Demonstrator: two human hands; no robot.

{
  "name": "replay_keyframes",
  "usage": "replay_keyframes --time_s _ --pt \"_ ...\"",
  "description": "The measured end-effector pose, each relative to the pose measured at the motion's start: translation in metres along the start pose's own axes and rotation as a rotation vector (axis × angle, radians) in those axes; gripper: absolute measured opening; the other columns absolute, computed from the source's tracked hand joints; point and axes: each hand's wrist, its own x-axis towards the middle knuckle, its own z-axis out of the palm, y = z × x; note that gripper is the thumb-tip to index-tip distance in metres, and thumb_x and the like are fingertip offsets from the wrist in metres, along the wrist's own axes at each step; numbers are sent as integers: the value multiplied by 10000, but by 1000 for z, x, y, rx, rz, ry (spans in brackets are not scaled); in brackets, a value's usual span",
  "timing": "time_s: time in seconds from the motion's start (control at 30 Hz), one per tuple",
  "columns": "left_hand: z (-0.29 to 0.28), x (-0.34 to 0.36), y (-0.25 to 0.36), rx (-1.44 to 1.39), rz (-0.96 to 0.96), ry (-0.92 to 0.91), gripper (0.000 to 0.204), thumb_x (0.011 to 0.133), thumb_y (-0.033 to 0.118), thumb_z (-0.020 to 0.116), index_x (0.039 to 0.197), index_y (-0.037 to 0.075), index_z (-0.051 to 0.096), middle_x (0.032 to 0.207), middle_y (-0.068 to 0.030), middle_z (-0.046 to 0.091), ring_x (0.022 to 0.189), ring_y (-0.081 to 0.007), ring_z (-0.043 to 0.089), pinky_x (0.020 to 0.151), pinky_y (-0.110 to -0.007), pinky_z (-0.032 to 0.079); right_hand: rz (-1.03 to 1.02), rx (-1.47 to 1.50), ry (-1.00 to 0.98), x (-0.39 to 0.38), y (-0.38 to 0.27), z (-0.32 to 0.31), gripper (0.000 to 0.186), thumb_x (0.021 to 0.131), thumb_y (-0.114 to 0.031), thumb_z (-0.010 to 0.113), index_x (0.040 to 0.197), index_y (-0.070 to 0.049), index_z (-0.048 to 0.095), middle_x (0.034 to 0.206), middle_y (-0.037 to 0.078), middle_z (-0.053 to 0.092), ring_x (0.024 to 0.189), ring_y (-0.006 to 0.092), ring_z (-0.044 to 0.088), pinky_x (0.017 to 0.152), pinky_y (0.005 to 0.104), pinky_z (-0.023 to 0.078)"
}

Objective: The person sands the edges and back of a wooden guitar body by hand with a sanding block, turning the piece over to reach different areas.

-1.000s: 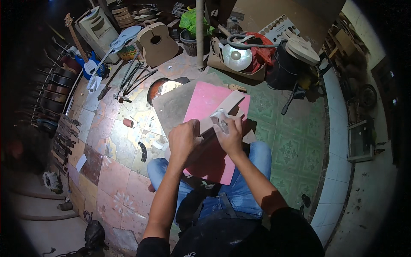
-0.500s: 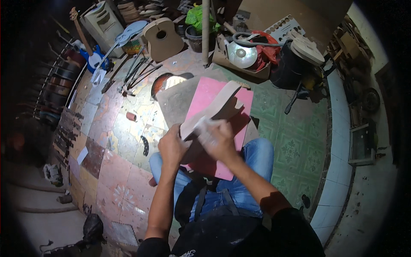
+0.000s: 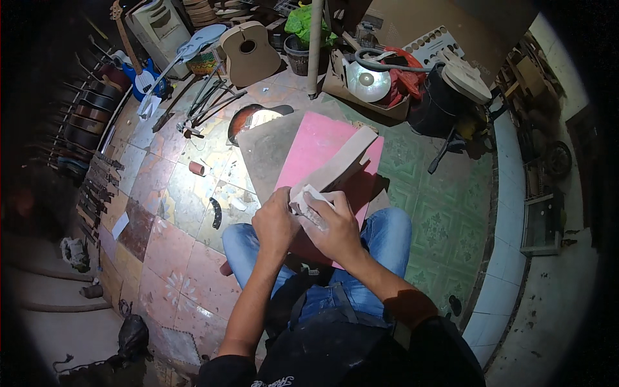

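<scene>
A pale, bare wooden piece with a curved edge [image 3: 336,158], shaped like a guitar body, stands tilted on its edge over a pink board [image 3: 309,143]. My left hand [image 3: 275,222] is closed around the near end of the wood. My right hand [image 3: 333,227] pinches a whitish folded sheet [image 3: 313,201], which looks like sandpaper, against the wood's near end beside the left hand. The lower part of the wood is hidden by my hands and its own shadow. Under the pink board lies a grey board [image 3: 267,158], and my knees in jeans are on either side.
A sunburst guitar body [image 3: 245,122] lies just beyond the boards. On the tiled floor are a reddish-brown cylinder [image 3: 196,168] and metal stands [image 3: 209,106]. An acoustic guitar body [image 3: 250,54], a post [image 3: 315,48] and a black bin [image 3: 433,106] stand farther back. Guitars line the left.
The right hand, blurred by motion before, has moved slightly nearer with the whitish sheet. The wood's far end has shifted a little right, and the left hand has moved slightly right.
</scene>
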Motion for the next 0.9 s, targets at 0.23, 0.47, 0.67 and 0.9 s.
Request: replay_keyframes --time_s 0.23,0.47,0.67,0.9 --pt "-4 2 1 1 -8 6 459 679 246 846 1099 128 703 889 -141 744 810 -374 724 696 -464 562 116 46 91 3 31 13 463 803 -177 817 1239 -76 700 1003 171 596 934 343 644 825 435 550" --pt "-18 7 4 36 72 -64 572 660 219 868 1168 88 640 928 -182 723 848 -421 705 726 -501 551 289 38 346 2 79 41 393 814 -181 823 1159 -56 683 1058 182 608 962 350 617 850 449 530" --pt "-20 10 -2 30 181 -140 705 619 198 906 1234 87 580 1032 -199 706 921 -428 695 763 -502 549 41 -13 415 -3 94 54 357 850 -114 779 1189 -76 675 1105 172 604 1035 318 605 875 436 503" --pt "-21 9 -3 64 102 -152 700 624 211 916 1225 88 581 1029 -187 711 921 -424 694 767 -497 550 -57 109 353 -6 65 48 295 890 -154 751 1145 -32 667 1054 169 592 1035 325 594 845 443 498"
